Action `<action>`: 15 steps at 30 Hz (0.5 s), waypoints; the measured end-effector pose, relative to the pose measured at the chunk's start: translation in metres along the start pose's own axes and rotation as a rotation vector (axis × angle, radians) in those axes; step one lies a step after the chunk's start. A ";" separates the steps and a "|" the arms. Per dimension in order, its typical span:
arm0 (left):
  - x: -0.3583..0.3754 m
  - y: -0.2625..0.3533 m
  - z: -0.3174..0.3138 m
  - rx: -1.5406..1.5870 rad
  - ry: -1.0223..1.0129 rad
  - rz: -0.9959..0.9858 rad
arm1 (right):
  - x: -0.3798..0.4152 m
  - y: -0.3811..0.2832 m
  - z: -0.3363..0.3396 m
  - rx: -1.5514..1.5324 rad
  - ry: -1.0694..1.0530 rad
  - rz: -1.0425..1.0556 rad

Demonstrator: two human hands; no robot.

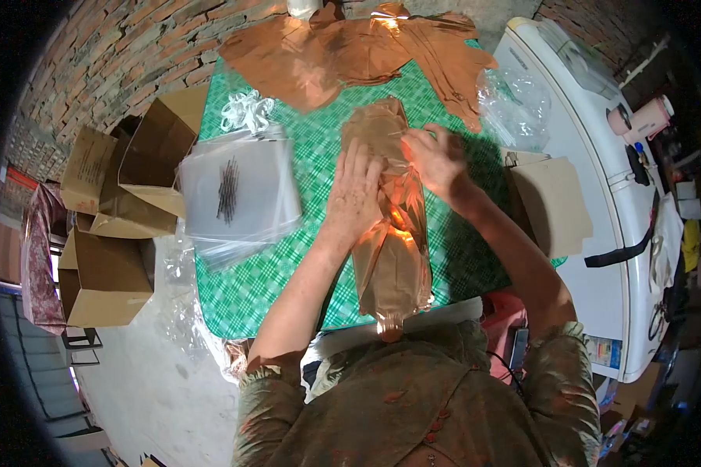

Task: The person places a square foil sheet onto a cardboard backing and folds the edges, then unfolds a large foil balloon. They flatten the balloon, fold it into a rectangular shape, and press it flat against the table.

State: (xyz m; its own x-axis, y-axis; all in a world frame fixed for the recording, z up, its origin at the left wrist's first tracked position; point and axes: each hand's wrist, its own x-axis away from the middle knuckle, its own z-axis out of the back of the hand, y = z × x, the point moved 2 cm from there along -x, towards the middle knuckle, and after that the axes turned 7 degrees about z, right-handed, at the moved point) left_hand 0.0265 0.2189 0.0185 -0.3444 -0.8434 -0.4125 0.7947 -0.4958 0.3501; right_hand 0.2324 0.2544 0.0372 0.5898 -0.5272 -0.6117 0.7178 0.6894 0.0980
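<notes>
A thin, shiny brown garment, like a pair of tights, lies lengthwise on the green checked tabletop, its near end hanging at the front edge. My left hand rests flat on its left side, fingers stretched out. At the garment's upper right edge, my right hand is closed, with bent fingers pinching the material. Some of its fingertips are hidden. More brown garments lie spread in a pile along the back of the table.
Left of my hands is a stack of clear plastic bags, with a bundle of white strips behind it. Crumpled clear plastic and beige card sheets are at right, beside a white appliance. Open cardboard boxes stand left.
</notes>
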 end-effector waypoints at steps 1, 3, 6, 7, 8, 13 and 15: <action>0.000 -0.001 0.000 0.006 0.002 -0.003 | 0.003 0.000 -0.007 0.059 -0.030 -0.009; 0.000 0.000 0.000 0.004 -0.005 -0.002 | 0.007 0.001 -0.014 0.090 -0.090 -0.019; -0.001 0.002 0.002 -0.029 -0.041 0.007 | 0.007 0.002 -0.019 0.099 -0.122 -0.029; -0.001 0.003 0.004 -0.039 -0.063 0.008 | 0.008 0.002 -0.020 0.096 -0.123 -0.033; -0.001 0.003 0.005 -0.050 -0.082 0.008 | 0.007 0.003 -0.020 0.095 -0.122 -0.027; 0.000 0.001 -0.002 -0.047 -0.048 0.000 | 0.006 0.005 -0.021 0.076 -0.096 -0.009; 0.001 0.000 -0.004 -0.042 -0.039 -0.003 | 0.006 0.004 -0.022 0.102 -0.081 -0.003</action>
State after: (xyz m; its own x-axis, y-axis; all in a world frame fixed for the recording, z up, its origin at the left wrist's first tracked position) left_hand 0.0281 0.2193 0.0143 -0.3651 -0.8499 -0.3800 0.8136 -0.4897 0.3135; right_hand 0.2310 0.2646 0.0167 0.6128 -0.5700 -0.5473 0.7509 0.6359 0.1785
